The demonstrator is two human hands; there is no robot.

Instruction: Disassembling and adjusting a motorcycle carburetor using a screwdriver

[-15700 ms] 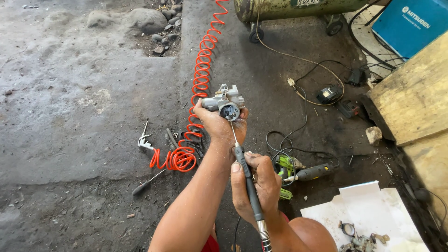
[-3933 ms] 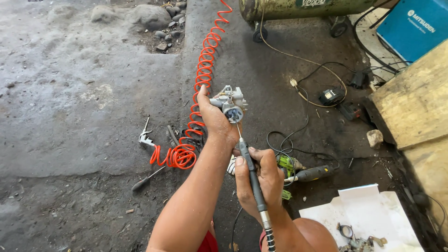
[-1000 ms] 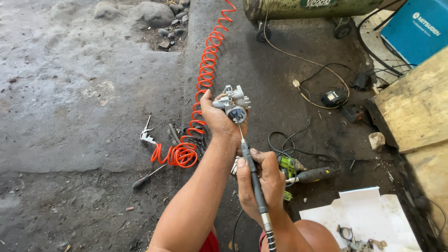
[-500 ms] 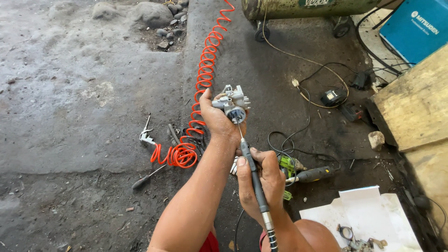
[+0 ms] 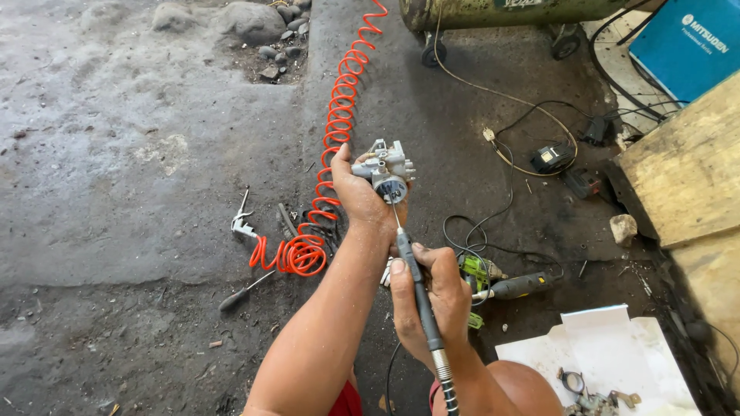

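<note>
Head view: the left hand (image 5: 356,194) wraps its grip around a small grey carburetor (image 5: 385,168), held up above the concrete floor (image 5: 116,154). The right hand (image 5: 432,300) pinches a pen-shaped rotary tool (image 5: 418,296) the way one holds a pencil. The tool's long axis runs from about 5 o'clock up to 11 o'clock, and its thin bit (image 5: 397,218) reaches the round bore on the carburetor's near face. The carburetor lies at 11 o'clock from the right grip, with the left hand directly on it.

Whether the bit's tip touches inside the bore is too small to tell. The tool's flexible shaft is cut off at the bottom edge. An orange coiled hose (image 5: 331,154) lies behind the hands.
</note>
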